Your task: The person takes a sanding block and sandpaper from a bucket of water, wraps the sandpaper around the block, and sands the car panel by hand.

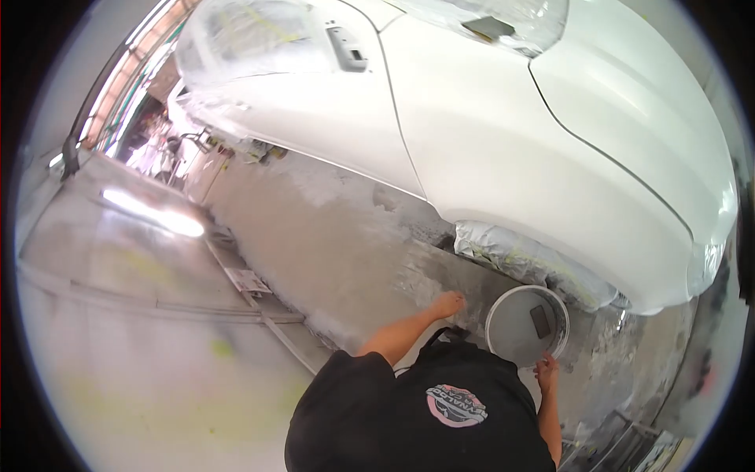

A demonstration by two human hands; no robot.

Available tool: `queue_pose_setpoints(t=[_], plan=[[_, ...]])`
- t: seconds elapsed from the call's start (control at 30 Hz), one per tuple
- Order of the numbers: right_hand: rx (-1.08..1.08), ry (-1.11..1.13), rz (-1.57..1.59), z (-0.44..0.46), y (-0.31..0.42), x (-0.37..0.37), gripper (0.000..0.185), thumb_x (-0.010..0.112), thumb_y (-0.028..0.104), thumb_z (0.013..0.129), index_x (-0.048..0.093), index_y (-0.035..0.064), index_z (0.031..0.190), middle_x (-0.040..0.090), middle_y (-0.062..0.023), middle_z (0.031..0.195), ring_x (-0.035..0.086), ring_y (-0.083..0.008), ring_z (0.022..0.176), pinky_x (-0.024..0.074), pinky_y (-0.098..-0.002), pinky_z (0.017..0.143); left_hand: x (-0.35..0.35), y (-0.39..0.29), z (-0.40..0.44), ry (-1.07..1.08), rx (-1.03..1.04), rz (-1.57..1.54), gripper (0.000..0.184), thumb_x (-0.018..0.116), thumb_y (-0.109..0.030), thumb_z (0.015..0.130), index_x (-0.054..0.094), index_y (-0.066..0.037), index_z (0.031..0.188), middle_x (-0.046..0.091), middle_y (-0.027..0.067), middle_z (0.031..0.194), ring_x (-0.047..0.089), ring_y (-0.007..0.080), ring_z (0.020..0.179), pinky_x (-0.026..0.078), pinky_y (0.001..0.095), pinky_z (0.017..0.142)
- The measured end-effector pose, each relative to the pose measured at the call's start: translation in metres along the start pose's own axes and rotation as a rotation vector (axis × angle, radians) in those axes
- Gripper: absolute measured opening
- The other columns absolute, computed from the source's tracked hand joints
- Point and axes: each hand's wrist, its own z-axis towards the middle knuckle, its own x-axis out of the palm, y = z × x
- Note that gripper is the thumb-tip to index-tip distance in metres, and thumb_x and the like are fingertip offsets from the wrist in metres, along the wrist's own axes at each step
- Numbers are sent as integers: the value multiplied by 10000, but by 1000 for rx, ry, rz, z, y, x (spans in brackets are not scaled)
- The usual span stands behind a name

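Note:
My left hand [450,304] is closed, held out over the floor to the left of a round bucket; whether anything is in it is hidden. At the bucket's lower right edge, the fingers of my right hand [546,371] are bent around the rim. The white-rimmed bucket [494,324] contains grey liquid, with a dark rectangular pad [539,322] inside it, towards the right.
A white car body [472,118] spans the top and right, with plastic-covered windows and a covered wheel [511,252]. A dark flat piece [489,30] rests on it. Left is a pale wall with a bright light [153,212]. Metal framing [621,444] stands lower right.

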Motion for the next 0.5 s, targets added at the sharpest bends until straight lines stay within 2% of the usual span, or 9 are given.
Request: queue_pose_setpoints(t=[0.03,0.13,0.23,0.3,0.37,0.5], plan=[[-13,24,-17,3,-5,-6,538,632,121,886,566,-20,1401,676,-127,939,667,-186,688,521,-307,542,0,-3,-1,-70,-49,-24,416,548,-351,985,687,-24,1200,718,254,1095,662,444,1092,511,526,952],[41,58,77,11,-14,-21,544,645,118,874,571,-15,1396,677,-126,939,674,-191,692,521,-313,538,32,-6,-11,-128,-139,216,401,540,-345,987,698,-11,1143,709,256,1130,661,452,1089,506,537,939],[25,44,62,12,-14,-23,548,653,118,863,577,-10,1391,679,-127,938,675,-200,680,521,-313,532,115,50,-19,-138,229,417,393,538,-341,987,711,-4,1092,711,260,1116,664,457,1076,501,548,935],[-12,101,37,19,-24,-26,550,655,114,856,578,-18,1385,682,-132,933,673,-204,668,524,-314,531,104,-7,-67,57,-49,4,381,540,-336,984,725,-12,1063,713,264,1099,670,448,1067,503,545,939],[-40,152,12,30,-32,-27,557,659,116,849,576,-26,1381,686,-137,930,670,-208,656,524,-315,528,120,-19,-97,93,-97,-87,376,543,-337,980,730,-21,1064,714,254,1100,675,429,1067,508,533,948],[-94,229,-50,46,-41,-32,537,667,131,845,592,-46,1347,691,-141,920,666,-204,640,520,-314,515,121,-37,-128,73,-162,-27,368,553,-337,975,739,-31,1058,720,233,1104,679,413,1066,513,520,949]])
